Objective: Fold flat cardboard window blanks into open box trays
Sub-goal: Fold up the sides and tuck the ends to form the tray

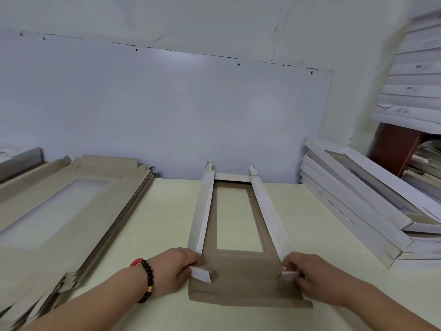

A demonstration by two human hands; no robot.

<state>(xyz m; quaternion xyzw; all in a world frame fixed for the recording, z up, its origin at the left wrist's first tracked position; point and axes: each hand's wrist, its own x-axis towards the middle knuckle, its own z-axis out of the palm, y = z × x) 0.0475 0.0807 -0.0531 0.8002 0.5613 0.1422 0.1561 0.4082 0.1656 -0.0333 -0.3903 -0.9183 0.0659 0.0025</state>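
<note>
A half-folded blank [235,235] lay on the middle of the table [167,211], its long axis running away from the person toward the wall panel [167,111] behind. Its two long side walls stood raised, left and right of the window opening, and a short end wall stood at the far end; the near end flap lay flat on the table. The left hand [177,271] held the near left corner tab, the right hand [307,273] the near right one. A stack of flat blanks [71,206] lay to the left, a stack of folded trays [358,206] to the right, with shelves of boxes [415,91] behind that stack.
</note>
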